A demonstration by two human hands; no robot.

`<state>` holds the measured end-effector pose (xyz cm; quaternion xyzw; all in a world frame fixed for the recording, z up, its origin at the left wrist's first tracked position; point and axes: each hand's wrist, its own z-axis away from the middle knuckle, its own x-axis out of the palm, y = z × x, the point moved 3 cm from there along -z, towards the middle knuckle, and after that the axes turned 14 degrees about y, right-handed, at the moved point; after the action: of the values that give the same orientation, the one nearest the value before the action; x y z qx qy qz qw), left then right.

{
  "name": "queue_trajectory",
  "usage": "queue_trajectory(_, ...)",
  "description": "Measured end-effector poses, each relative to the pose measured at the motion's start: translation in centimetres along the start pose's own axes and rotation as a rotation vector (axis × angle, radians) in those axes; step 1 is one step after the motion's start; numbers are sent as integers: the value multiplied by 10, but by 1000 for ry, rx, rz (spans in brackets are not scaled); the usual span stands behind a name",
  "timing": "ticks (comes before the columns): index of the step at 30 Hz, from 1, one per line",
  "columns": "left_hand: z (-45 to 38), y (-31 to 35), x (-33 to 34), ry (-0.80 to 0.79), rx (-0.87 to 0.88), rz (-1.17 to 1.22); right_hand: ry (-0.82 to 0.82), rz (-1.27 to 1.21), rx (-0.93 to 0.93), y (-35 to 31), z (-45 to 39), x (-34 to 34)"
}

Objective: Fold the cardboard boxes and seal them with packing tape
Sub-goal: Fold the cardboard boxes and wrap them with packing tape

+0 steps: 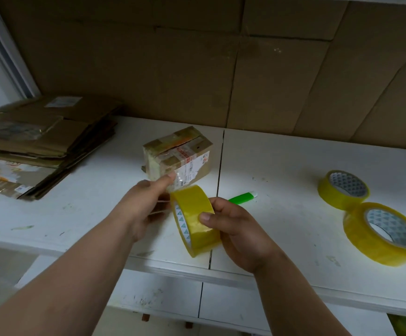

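R hand (240,229) grips tape roll (194,219); L hand (143,204) pinches tape end

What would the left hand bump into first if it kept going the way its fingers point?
Probably the small cardboard box: the left hand points up and away toward it, pinching the tape end. Depth is hard to judge.

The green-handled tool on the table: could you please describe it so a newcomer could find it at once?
On the white table, look just right of its centre seam, behind the right hand. The green-handled tool lies flat there, slim with a white tip, unlike the round yellow tape rolls.
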<state>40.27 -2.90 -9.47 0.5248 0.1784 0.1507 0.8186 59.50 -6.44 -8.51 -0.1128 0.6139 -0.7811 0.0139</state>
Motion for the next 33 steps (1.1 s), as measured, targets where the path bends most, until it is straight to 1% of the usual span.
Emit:
queue_trajectory(1,2,-3,2,-70,-49,17,-2,34,-13,-1,-1,-1)
queue_trajectory(2,3,-5,4,-105,-81,44,-9,65,-21,-1,-1,-4)
queue_trajectory(4,5,-8,6,-120,-127,113,-52,141,-33,-1,-3,-9)
queue_trajectory(7,10,-10,7,-101,-156,189,-117,282,-59,-7,-4,-19)
queue_trajectory(8,12,-10,7,-92,-152,201,-93,308,-70,-9,-7,-25)
queue_trajectory(9,14,-10,7,-78,-146,211,-21,325,-88,-11,-12,-33)
queue_trajectory(10,16,-10,7,-60,-143,223,98,393,-139,-11,-20,-42)
queue_trajectory(11,18,-10,7,-40,-142,236,243,578,-227,-12,-29,-53)
queue_trajectory(12,20,-11,7,-25,-145,247,366,874,-332,-13,-37,-62)
queue_trajectory(13,22,-12,8,-17,-152,257,414,1150,-401,-10,-43,-68)
queue_trajectory(14,24,-13,9,-13,-161,269,404,1336,-420,-5,-50,-74)
queue_trajectory(15,25,-14,10,-8,-171,284,373,1442,-401,2,-56,-79)
queue_trajectory(16,26,-15,10,-1,-179,300,332,1493,-384,7,-61,-83)
queue_trajectory(18,29,-17,11,2,-189,324,313,1551,-407,12,-68,-88)
queue_trajectory(22,35,-17,12,-1,-213,355,359,1654,-468,2,-73,-83)
queue_trajectory(23,36,-18,12,5,-217,363,389,1612,-487,-3,-72,-81)
queue_trajectory(25,37,-17,12,12,-217,375,399,1406,-539,-20,-69,-72)
queue_trajectory(27,37,-17,13,7,-207,382,307,1202,-634,-39,-62,-54)
queue_trajectory(28,38,-17,14,5,-201,385,229,1161,-692,-48,-59,-43)
queue_trajectory(30,38,-18,15,-1,-187,386,84,1167,-758,-60,-56,-22)
queue_trajectory(33,38,-18,15,-1,-169,378,-3,1226,-742,-70,-61,-5)
